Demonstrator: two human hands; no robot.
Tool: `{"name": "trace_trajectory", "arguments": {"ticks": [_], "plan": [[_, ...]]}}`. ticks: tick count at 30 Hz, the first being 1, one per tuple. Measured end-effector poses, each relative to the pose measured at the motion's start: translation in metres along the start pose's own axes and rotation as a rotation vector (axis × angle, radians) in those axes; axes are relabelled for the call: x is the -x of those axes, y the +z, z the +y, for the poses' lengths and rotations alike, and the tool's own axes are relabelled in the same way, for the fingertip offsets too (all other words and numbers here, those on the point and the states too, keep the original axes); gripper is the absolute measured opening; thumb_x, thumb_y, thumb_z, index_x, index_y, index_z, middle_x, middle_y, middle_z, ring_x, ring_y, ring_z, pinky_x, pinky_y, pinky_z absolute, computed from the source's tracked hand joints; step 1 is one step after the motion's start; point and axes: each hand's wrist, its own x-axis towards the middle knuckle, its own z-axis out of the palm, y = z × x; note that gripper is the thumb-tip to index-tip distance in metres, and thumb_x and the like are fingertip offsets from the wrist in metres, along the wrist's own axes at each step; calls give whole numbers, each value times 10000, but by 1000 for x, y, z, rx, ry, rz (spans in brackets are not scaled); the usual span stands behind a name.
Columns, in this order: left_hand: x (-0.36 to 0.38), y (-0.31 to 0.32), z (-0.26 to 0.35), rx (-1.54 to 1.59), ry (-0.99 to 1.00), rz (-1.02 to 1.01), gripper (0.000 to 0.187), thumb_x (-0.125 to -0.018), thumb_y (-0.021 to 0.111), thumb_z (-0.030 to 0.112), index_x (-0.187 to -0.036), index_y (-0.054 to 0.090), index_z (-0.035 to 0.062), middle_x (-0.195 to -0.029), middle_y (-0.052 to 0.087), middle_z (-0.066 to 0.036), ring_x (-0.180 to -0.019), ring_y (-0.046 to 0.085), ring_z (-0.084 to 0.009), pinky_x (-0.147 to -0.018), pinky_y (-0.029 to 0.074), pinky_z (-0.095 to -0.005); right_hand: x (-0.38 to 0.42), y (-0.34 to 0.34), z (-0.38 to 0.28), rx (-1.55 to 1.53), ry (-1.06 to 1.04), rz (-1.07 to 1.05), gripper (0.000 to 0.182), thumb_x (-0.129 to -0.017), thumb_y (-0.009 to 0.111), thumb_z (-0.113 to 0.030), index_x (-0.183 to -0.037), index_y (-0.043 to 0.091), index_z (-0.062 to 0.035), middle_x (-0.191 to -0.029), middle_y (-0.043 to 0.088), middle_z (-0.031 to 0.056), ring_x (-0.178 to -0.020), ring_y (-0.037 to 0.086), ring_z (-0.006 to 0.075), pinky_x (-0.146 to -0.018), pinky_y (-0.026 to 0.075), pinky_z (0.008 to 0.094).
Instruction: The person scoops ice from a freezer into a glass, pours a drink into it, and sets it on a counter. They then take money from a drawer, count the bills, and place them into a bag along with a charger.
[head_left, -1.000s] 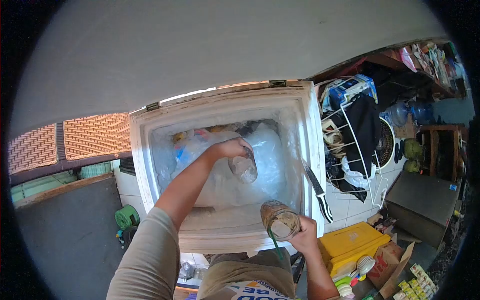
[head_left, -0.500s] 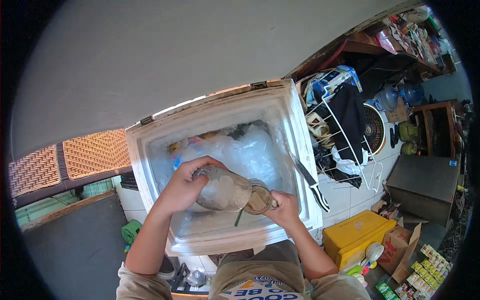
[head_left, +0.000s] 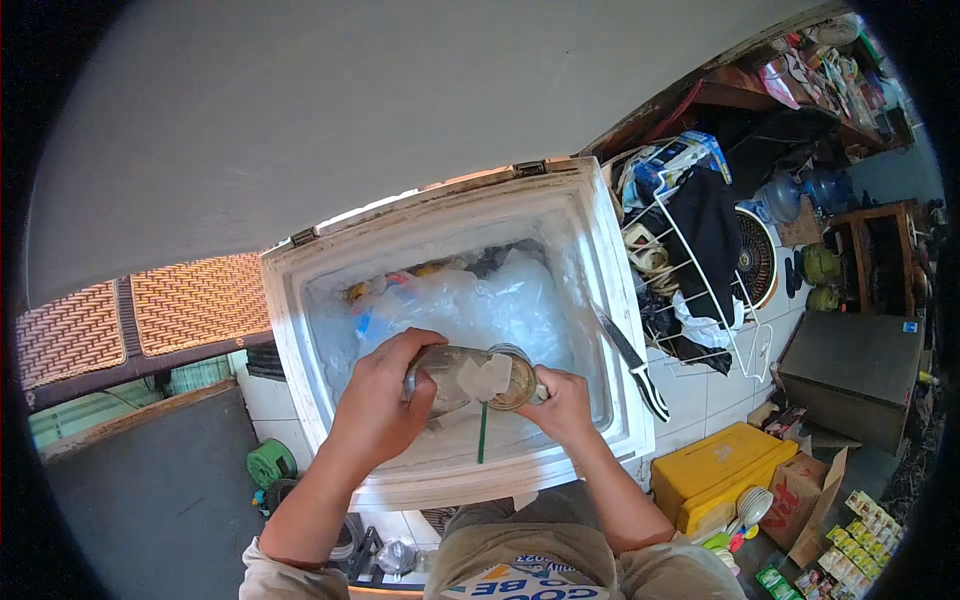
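My left hand [head_left: 380, 405] grips a clear, frosted jar [head_left: 445, 372], tipped on its side with its mouth toward the right. Pale ice chunks [head_left: 485, 379] lie at the jar's mouth, against the rim of a glass mug [head_left: 522, 388]. My right hand [head_left: 560, 405] is closed around the mug's handle side. From between the two vessels a thin green stick or straw [head_left: 483, 435] points downward. Both are held over an open chest freezer [head_left: 440, 488], where bagged ice [head_left: 515, 300] is piled; the mug's inside shows only in part.
A knife [head_left: 632, 362] with a black-and-white handle rests on the freezer's right rim. The raised lid [head_left: 300, 130] stands behind. To the right are a white wire rack [head_left: 690, 250], a fan [head_left: 756, 258], a yellow box [head_left: 720, 478] and a cardboard box [head_left: 797, 500].
The jar has tilted further, and ice chunks have slid to its mouth by the mug. The mug has risen slightly in view, and more of the green stick shows.
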Motion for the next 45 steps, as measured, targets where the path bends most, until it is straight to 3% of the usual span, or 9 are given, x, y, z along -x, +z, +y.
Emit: {"name": "trace_trajectory", "arguments": {"ticks": [10,13,23,29,31,35,38,41,45], "plan": [[3,-10,11,-88,9,52,210,-847,502,-56,-1026,597,-2,-968,644,-198,-897,629,-371,-792,489,-366,-11,11,6,2,-96,46,306,-572,834,-121,-764,616,-29,-627,571,98,-530,552,222,-513,421,310],[0,-17,8,-93,46,21,215,-846,499,-68,-1017,609,-1,-964,646,-188,-894,634,-362,-787,489,-352,-17,5,2,38,-178,18,270,-578,781,-147,-738,584,-56,-590,534,89,-561,543,259,-539,433,370],[-20,-8,19,-93,198,159,301,-777,515,-102,-1037,598,26,-988,634,-160,-906,622,-377,-774,500,-420,-21,6,-1,-16,-149,11,266,-580,782,-159,-761,617,-57,-608,565,86,-573,566,259,-541,444,368],[-23,-5,15,-50,171,-1,330,-763,487,-133,-1025,617,21,-980,625,-173,-942,612,-372,-847,480,-385,-21,-8,-4,-15,-73,-25,280,-599,793,-184,-759,607,-49,-611,564,103,-566,572,282,-546,437,370],[-23,-10,17,-149,212,80,356,-712,546,-102,-1025,610,53,-984,629,-139,-885,620,-374,-763,506,-438,-22,-11,-2,10,-68,-24,307,-616,835,-178,-839,677,-38,-664,626,108,-568,602,202,-553,459,315],[-34,-8,35,-148,412,170,386,-698,548,-89,-1045,594,73,-1015,627,-116,-884,622,-361,-743,508,-432,-23,-17,-12,16,-161,-30,313,-613,840,-198,-810,663,-30,-647,608,116,-536,576,214,-531,437,318],[-39,-2,54,-196,330,-127,384,-741,529,-91,-1068,591,101,-1001,632,-138,-941,606,-356,-800,496,-390,-24,-24,-24,75,-138,-32,317,-611,842,-211,-794,658,-30,-618,571,117,-503,532,227,-510,411,323],[-40,-3,54,-247,341,-115,399,-723,518,-108,-1060,593,93,-995,626,-136,-926,606,-367,-778,495,-397,-23,-25,-25,0,-83,-17,316,-590,811,-203,-782,622,-39,-608,551,120,-575,572,289,-543,429,372],[-45,-15,58,-87,411,-47,415,-710,496,-134,-1052,597,79,-987,620,-144,-920,610,-367,-773,494,-390,-23,-32,-27,-15,-149,1,343,-611,846,-228,-784,636,-20,-587,520,117,-489,482,222,-494,392,327]]}}
